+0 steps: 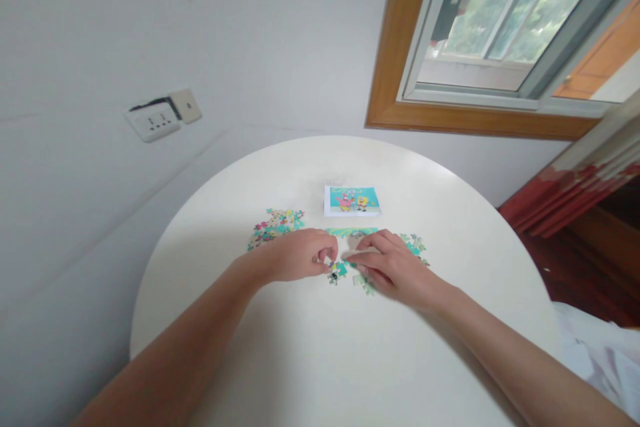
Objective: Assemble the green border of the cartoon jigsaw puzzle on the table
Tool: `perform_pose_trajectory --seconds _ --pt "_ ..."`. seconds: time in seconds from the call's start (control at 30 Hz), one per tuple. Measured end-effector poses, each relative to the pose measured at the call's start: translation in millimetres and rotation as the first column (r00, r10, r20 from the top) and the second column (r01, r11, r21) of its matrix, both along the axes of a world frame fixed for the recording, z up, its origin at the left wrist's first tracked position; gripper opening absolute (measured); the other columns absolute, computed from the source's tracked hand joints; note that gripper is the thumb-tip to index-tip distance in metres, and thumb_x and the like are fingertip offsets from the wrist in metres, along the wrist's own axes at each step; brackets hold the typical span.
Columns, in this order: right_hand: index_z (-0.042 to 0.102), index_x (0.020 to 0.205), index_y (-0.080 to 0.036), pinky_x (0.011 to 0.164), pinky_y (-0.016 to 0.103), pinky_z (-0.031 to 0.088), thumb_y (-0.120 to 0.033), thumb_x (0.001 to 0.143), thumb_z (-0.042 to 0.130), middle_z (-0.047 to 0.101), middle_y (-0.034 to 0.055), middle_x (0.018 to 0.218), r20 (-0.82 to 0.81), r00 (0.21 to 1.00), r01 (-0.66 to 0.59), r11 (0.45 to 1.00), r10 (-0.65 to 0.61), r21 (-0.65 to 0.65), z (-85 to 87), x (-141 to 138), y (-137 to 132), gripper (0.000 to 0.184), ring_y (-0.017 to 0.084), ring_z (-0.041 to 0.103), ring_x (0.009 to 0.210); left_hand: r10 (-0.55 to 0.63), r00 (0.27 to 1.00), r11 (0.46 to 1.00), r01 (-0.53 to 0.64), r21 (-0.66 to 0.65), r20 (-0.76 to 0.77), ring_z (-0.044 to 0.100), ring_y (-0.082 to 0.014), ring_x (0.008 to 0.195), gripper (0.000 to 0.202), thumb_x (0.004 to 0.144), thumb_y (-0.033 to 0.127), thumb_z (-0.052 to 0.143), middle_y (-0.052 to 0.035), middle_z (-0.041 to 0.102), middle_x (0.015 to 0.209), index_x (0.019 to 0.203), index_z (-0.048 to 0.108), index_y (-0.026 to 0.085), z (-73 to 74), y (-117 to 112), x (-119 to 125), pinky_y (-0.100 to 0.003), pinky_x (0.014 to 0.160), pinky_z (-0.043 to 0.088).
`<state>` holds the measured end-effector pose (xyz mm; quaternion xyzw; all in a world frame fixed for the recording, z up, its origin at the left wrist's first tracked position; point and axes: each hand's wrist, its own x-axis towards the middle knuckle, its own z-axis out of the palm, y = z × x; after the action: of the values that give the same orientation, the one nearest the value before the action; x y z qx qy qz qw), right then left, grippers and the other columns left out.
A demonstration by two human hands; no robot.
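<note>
My left hand (pixel 299 255) rests on the round white table (pixel 320 347) with its fingers curled, pinching a small jigsaw piece (pixel 329 259) at its fingertips. My right hand (pixel 387 265) lies just to the right, fingers bent and pressed down on a joined teal patch of puzzle (pixel 342 271). The two hands almost touch. A strip of joined teal pieces (pixel 350 232) shows just beyond the hands. More pieces (pixel 416 245) peek out past my right hand.
A heap of loose colourful pieces (pixel 276 225) lies left of my left hand. A cartoon reference picture (pixel 352 201) sits farther back. A wall socket (pixel 156 120) is on the left wall; a wood-framed window (pixel 480 47) and red curtain (pixel 575 193) are on the right.
</note>
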<state>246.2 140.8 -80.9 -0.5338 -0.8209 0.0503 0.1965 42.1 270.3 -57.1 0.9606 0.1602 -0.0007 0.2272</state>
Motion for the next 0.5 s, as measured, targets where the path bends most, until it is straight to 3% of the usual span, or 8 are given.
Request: perform_pose_trajectory --seconds 0.3,0.5 --pt "0.064 0.114 -0.029 0.087 0.038 0.036 -0.028 0.089 0.054 0.058 0.0071 0.111 -0.014 0.999 0.031 1.000 -0.031 0.006 -4.7 -9.7 1.9 0.027 0.023 0.045 0.104 -0.048 0.998 0.999 0.049 -0.010 0.045 0.056 -0.0134 0.075 0.014 0.081 0.018 0.053 0.0005 0.060 0.084 0.093 0.060 0.020 -2.9 0.9 0.2 -0.022 0.069 0.040" --pt "0.062 0.116 -0.029 0.088 0.040 0.035 -0.033 0.087 0.057 0.054 0.0075 0.116 0.012 0.994 0.109 0.994 -0.109 -0.006 -7.4 -22.3 4.6 0.030 0.025 0.042 0.107 -0.022 0.999 0.999 0.023 -0.034 0.027 0.056 -0.0151 0.079 0.023 0.076 0.030 0.064 0.0002 0.058 0.086 0.095 0.058 0.019 -7.8 1.2 0.1 -0.023 0.071 0.040"
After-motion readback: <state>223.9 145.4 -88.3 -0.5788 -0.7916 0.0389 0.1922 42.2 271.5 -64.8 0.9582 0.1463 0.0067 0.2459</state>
